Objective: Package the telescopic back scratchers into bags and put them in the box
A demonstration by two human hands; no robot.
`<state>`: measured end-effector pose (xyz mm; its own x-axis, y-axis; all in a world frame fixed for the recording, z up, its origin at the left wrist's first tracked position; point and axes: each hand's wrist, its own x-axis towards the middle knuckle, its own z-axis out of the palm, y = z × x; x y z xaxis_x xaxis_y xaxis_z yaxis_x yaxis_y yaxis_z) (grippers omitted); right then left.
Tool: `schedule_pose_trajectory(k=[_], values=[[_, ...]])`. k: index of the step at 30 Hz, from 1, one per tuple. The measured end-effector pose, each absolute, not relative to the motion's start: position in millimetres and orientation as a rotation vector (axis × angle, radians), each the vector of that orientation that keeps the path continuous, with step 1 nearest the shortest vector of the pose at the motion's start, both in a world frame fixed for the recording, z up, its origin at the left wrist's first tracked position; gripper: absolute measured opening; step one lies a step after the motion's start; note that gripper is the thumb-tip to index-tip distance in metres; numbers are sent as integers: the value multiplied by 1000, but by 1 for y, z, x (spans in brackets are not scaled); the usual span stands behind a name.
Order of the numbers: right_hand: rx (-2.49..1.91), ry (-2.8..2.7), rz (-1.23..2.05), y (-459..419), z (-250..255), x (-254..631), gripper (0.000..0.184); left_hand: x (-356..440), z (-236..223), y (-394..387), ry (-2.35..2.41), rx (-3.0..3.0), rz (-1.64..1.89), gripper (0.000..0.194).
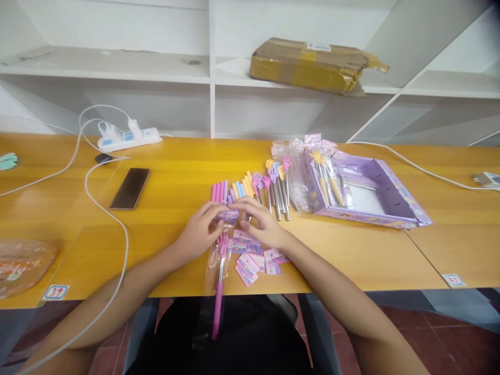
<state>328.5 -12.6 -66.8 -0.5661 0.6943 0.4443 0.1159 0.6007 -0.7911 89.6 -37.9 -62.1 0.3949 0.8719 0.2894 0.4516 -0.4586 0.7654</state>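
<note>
My left hand (198, 232) pinches the left side of a small purple printed card (228, 216) at the top of a clear plastic bag (209, 281). My right hand (262, 224) has its fingers closed at the card's right side, partly hiding it. Inside the bag hangs a pink back scratcher (219, 297), hand-shaped head up, its handle reaching past the table edge. Several loose printed cards (247, 268) lie just below my right hand. Beyond my hands are coloured handles (221, 191) and metal rods with hand-shaped heads (279, 182).
To the right stands a purple display box (390, 192) with bagged scratchers (330, 179) in it, beside crumpled clear bags (299, 177). A phone (130, 188), a power strip (130, 138) and a white cable (125, 245) are on the left. A taped carton (312, 65) sits on the shelf.
</note>
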Motion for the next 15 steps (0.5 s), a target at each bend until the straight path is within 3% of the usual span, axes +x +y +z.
schedule_pose_trajectory(k=[15], values=[[-659, -2119, 860, -13, -68, 328, 42, 88, -58, -36, 1110, 2196, 846, 29]])
